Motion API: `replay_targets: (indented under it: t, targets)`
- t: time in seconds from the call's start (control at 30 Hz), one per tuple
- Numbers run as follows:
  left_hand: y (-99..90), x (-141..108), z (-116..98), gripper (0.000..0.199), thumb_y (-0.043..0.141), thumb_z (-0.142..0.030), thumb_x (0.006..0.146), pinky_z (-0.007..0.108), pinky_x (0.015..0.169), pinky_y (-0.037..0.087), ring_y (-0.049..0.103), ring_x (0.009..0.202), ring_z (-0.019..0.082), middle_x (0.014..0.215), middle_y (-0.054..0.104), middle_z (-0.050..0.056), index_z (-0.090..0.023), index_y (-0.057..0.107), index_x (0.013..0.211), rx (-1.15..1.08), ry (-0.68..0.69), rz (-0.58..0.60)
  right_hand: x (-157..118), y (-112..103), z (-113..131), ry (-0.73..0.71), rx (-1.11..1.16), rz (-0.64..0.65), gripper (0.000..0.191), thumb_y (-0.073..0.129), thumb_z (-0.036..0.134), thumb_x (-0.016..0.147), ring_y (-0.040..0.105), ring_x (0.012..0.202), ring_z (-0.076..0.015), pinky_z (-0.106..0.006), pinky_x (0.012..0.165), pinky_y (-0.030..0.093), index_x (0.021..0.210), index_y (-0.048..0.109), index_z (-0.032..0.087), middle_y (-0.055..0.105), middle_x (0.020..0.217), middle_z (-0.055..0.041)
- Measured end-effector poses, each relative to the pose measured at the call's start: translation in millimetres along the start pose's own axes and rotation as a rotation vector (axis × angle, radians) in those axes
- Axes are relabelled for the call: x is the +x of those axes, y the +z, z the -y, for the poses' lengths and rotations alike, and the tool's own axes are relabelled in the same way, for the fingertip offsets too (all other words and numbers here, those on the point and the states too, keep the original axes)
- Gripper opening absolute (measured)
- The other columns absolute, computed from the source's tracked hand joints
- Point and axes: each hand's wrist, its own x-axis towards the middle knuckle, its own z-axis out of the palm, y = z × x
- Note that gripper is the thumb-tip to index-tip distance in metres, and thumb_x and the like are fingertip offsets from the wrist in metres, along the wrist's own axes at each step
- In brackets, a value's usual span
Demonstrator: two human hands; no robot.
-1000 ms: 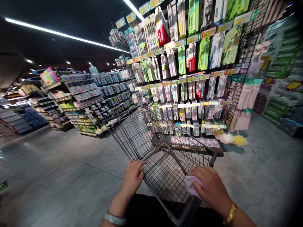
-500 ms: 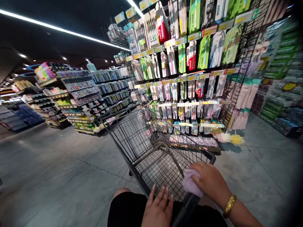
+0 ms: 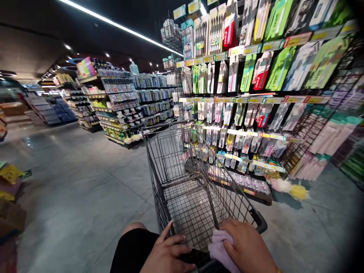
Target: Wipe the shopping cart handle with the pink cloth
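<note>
A black wire shopping cart [image 3: 187, 189] stands in front of me, its basket showing bare mesh. At the near end, my right hand [image 3: 246, 246] is closed on a light purple cloth [image 3: 220, 248] that lies against the cart's handle. My left hand [image 3: 170, 252] is to the left of the cloth, over the near edge of the cart, with its fingers spread and nothing in it. The lower parts of both hands are cut off by the frame's bottom edge.
A tall rack of packaged toothbrushes [image 3: 247, 72] rises beyond the cart's right side. More stocked shelves [image 3: 119, 98] stand at the back left. Boxes and yellow items [image 3: 11, 174] are at the left edge. Grey floor [image 3: 79, 197] lies left of the cart.
The view has turned, bringing the boxes at the left edge into sight. My right hand and the cloth are lower and slightly left; my left hand has shifted left with its fingers wider apart.
</note>
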Motion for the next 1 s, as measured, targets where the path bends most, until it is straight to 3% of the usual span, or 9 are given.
replay_targets:
  t: [0.1,0.23,0.37,0.47,0.6,0.7,0.77,0.9,1.0]
  targets:
    - [1.9,-6.7,-0.8,0.022,0.068,-0.035,0.087,0.041,0.125,0.014,0.065,0.109,0.012,0.111,0.074,-0.015,-0.045,0.070,0.107,-0.070,-0.068,-0.035,7.0,15.4,40.9,-0.153,0.034,0.099,0.026,0.057,0.023,0.076,0.060,0.097,-0.0239,-0.038,0.089,0.036,0.099,0.068,0.027,0.067,0.102,-0.0040]
    - [-11.2,-16.5,-3.0,0.019,0.066,-0.034,0.085,0.049,0.122,0.021,0.064,0.110,0.017,0.111,0.074,-0.010,-0.043,0.073,0.100,-0.130,-0.138,0.052,22.9,21.0,77.8,-0.322,0.042,0.267,0.027,0.061,0.032,0.073,0.062,0.095,-0.0237,-0.035,0.084,0.041,0.099,0.068,0.026,0.068,0.102,-0.0041]
    - [-18.1,-34.2,6.2,0.038,0.065,-0.046,0.086,0.047,0.117,0.032,0.063,0.111,0.018,0.114,0.073,-0.008,-0.046,0.063,0.123,-0.108,-0.089,0.046,41.2,3.2,57.0,-0.188,-0.007,0.364,0.024,0.057,0.029,0.073,0.066,0.090,-0.0229,-0.030,0.074,0.042,0.090,0.073,0.026,0.073,0.093,-0.0046]
    - [-17.1,-48.4,16.1,0.036,0.064,-0.047,0.087,0.043,0.116,0.034,0.064,0.108,0.016,0.111,0.074,-0.010,-0.049,0.062,0.123,-0.063,-0.081,-0.011,47.5,-2.7,39.5,-0.043,-0.077,0.387,0.026,0.056,0.027,0.071,0.068,0.090,-0.0265,-0.032,0.073,0.043,0.088,0.075,0.025,0.075,0.091,-0.0078]
    - [-14.7,-60.0,16.1,0.030,0.067,-0.050,0.085,0.040,0.113,0.039,0.067,0.103,0.016,0.110,0.074,-0.011,-0.049,0.067,0.115,-0.020,-0.077,0.004,40.6,7.1,50.0,-0.056,-0.069,0.321,0.028,0.057,0.027,0.070,0.068,0.092,-0.0277,-0.034,0.077,0.045,0.090,0.075,0.023,0.075,0.094,-0.0100]
    - [-3.1,-61.0,0.8,0.018,0.057,-0.046,0.093,0.036,0.111,0.040,0.071,0.088,0.014,0.088,0.077,-0.010,-0.041,0.073,0.099,-0.057,-0.204,-0.074,33.5,13.7,62.0,-0.049,-0.091,0.295,0.029,0.054,0.026,0.071,0.069,0.091,-0.0282,-0.034,0.077,0.046,0.090,0.075,0.021,0.075,0.092,-0.0115]
    - [7.7,-57.5,-13.2,0.032,0.045,-0.037,0.099,0.036,0.107,0.042,0.070,0.072,0.012,0.070,0.074,-0.008,-0.034,0.073,0.084,-0.062,-0.359,-0.125,33.4,15.1,67.8,-0.059,-0.105,0.310,0.030,0.054,0.027,0.071,0.069,0.091,-0.0285,-0.035,0.077,0.047,0.092,0.075,0.021,0.075,0.093,-0.0117]
    - [16.3,-46.2,-34.2,0.048,0.038,-0.019,0.094,0.039,0.088,0.049,0.059,0.048,0.013,0.046,0.059,-0.003,-0.023,0.060,0.052,0.126,-0.548,-0.267,52.2,23.3,100.5,-0.292,-0.107,0.495,0.030,0.057,0.032,0.073,0.069,0.092,-0.0274,-0.033,0.073,0.047,0.096,0.075,0.024,0.076,0.094,-0.0087]
    - [5.6,-42.8,-39.4,0.045,0.040,-0.015,0.091,0.041,0.084,0.048,0.057,0.047,0.014,0.045,0.057,-0.002,-0.021,0.060,0.050,0.177,-0.585,-0.340,78.1,41.5,140.5,-0.479,-0.084,0.715,0.030,0.058,0.027,0.075,0.069,0.087,-0.0223,-0.026,0.064,0.046,0.101,0.074,0.024,0.075,0.095,-0.0045]
